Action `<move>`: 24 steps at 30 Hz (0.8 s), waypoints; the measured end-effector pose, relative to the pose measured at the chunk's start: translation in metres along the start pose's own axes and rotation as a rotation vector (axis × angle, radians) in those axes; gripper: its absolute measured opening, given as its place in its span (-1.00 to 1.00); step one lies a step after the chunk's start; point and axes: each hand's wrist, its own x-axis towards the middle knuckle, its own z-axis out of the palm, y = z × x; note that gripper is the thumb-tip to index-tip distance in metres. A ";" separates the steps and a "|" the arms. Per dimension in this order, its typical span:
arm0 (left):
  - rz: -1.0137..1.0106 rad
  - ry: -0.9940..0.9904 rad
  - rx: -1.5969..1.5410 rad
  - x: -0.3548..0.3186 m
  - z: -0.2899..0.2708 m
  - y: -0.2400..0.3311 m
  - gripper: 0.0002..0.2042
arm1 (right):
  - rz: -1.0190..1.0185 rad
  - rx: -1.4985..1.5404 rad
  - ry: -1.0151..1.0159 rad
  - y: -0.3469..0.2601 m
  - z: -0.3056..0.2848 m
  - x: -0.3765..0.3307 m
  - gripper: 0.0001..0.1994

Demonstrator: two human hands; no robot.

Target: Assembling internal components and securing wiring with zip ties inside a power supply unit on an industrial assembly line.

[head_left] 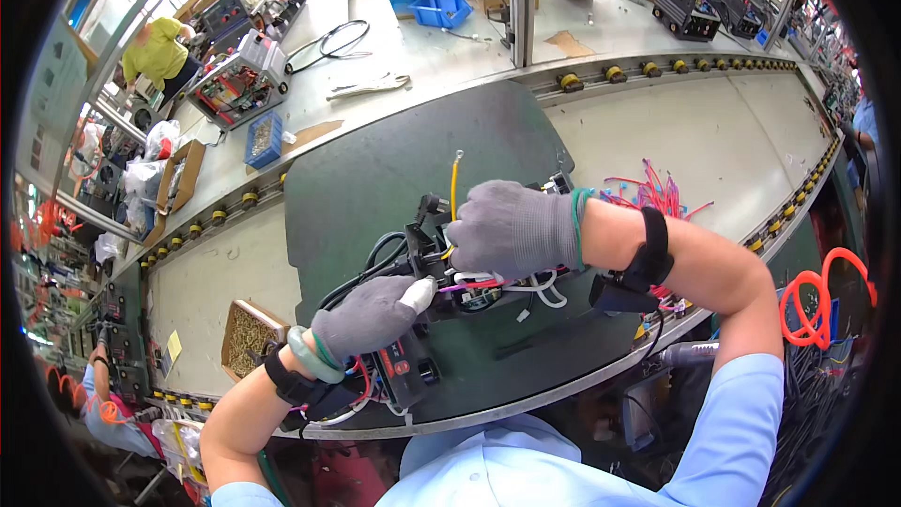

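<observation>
On a dark green mat lies a partly built electrical unit, its black plastic parts and wires showing between my hands. My right hand, in a grey glove, is curled into a fist over the unit; what its fingers hold is hidden beneath. A yellow wire with a ring terminal sticks up beside it. My left hand, gloved with a pale thumb tip, closes at the unit's near left side, its thumb against a pink wire. Below it lies a black panel with a red label.
Pink and red wires lie heaped at the right. A cardboard box of small brass-coloured parts stands left. Beyond the roller rail are a blue bin, a blue parts tray and an open machine. A co-worker in yellow stands far left.
</observation>
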 end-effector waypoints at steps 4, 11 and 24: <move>0.108 -0.060 -0.044 0.000 -0.009 -0.007 -0.54 | -0.057 0.009 -0.086 0.004 -0.005 0.005 -0.92; 0.196 -0.104 -0.125 0.006 -0.012 -0.015 -0.57 | -0.105 0.047 -0.004 0.010 0.010 0.003 -0.89; 0.146 -0.046 -0.102 0.003 -0.008 -0.013 -0.65 | -0.096 0.147 0.014 0.008 0.017 0.003 -0.89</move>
